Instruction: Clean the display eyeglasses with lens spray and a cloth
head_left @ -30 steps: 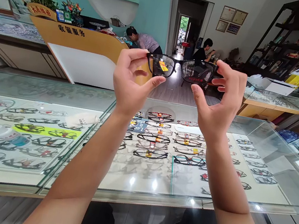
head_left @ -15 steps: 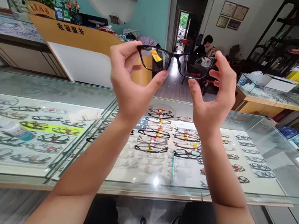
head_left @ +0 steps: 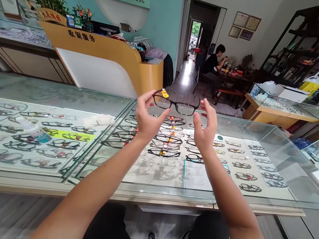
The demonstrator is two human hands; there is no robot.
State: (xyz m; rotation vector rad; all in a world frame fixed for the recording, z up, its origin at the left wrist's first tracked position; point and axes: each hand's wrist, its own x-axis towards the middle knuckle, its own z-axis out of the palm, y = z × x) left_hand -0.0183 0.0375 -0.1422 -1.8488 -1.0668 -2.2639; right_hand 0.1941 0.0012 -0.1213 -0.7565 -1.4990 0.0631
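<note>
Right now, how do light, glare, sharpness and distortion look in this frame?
Head view: daylight brightens the far doorway and leaves glare on the floor; head view: pale reflections veil part of the glass countertop; head view: the shelving unit leans, probably from wide-angle distortion; head view: the left hand, right hand and black-framed eyeglasses look fairly sharp.

Bright glare on the floor (head_left: 186, 79).
</note>
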